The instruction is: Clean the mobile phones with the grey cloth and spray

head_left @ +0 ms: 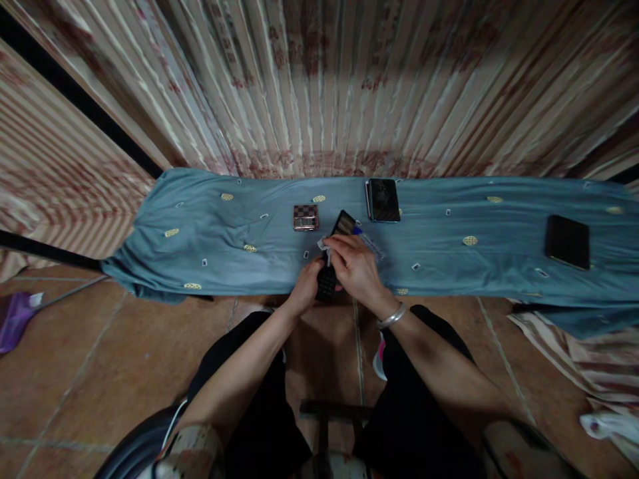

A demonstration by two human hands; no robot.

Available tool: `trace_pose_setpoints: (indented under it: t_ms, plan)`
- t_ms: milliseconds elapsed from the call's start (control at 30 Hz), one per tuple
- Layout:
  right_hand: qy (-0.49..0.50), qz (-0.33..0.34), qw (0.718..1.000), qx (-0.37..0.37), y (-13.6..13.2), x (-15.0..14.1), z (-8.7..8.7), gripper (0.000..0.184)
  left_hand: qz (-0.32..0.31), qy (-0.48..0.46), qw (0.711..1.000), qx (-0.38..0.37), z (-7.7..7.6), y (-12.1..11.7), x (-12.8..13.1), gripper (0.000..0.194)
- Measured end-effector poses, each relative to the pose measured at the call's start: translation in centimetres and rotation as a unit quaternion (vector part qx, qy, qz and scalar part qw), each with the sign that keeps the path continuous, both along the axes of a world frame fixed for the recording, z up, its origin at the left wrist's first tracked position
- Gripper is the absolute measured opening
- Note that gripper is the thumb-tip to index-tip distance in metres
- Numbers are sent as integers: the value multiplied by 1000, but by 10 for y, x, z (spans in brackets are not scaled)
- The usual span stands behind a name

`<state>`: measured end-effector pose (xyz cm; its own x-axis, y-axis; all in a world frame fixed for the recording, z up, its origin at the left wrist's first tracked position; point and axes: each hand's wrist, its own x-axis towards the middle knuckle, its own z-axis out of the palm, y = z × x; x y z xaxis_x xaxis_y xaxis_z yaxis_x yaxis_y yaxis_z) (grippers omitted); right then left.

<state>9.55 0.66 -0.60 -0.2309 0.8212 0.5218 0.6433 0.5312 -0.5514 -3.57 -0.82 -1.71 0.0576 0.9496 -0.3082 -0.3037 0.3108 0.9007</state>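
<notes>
Partly beneath the right fingers (340,242), black keypad phone (326,283) in left hand (305,286).

No text, brand or number can be read. The black keypad phone (326,285) bears pale key marks too small to make out; small framed motifs (416,267) on the blue-green cloth (269,273) are equally illegible.

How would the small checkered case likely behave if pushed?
The checkered case would probably slide rather than roll, given its boxy shape. It looks fairly stiff, its edges being straight. The blue-green cloth beneath might bunch, since it shows wrinkles.
</notes>
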Motion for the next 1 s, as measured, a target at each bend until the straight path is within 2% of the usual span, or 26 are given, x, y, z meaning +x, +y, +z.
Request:
trace_pose_setpoints:
  t_ms: [100,267,500,667,867,1000]
  plan:
    - [-42,-5,999,18,3,2,-3,36,10,-49,997,-50,0,1,1,17]
    - [-110,18,994,2,3,2,-12,40,30,-61,997,-41,4,2,-3,16]
    - [-100,21,995,-2,5,9,-24,42,45,-79,993,-73,12,3,-16,16]
    - [-76,29,997,4,6,2,-29,43,50,-49,995,-77,4,3,-16,16]
    - [-52,36,998,-5,9,-9,-24,40,34,16,999,-6,-12,5,-17,13]
    - [-47,40,998,-17,12,-8,-24,39,50,18,999,-3,-10,7,-20,14]
